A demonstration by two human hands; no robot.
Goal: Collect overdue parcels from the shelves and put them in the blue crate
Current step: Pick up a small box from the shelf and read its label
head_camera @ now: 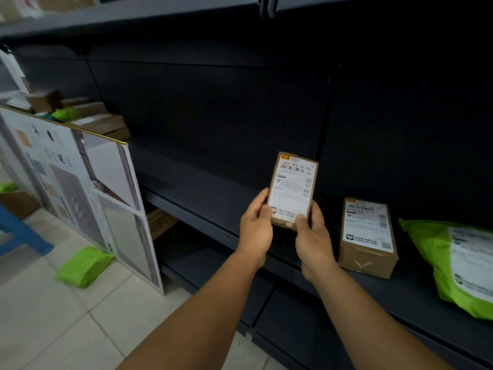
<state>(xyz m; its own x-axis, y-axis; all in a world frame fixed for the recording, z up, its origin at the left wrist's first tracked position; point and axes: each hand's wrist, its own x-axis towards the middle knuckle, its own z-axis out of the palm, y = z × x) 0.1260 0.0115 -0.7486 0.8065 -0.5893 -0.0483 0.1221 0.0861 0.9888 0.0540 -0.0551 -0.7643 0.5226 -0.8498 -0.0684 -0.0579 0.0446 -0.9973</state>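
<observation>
A small brown cardboard parcel [292,186] with a white shipping label is held up in front of the dark shelf [208,198]. My left hand [256,228] grips its lower left edge and my right hand [312,239] grips its lower right corner. A second brown parcel [366,236] with a similar label lies on the shelf just to the right. Further right on the same shelf lies a green plastic mailer [453,265]. A blue object [21,231], cut off by the left edge, stands on the floor; I cannot tell whether it is the crate.
A large flat printed box [88,193] leans against the shelf end at the left. Behind it, several brown boxes [98,121] and a green bag are stacked. Another green mailer [85,265] lies on the tiled floor. A lower shelf [293,311] runs beneath my arms.
</observation>
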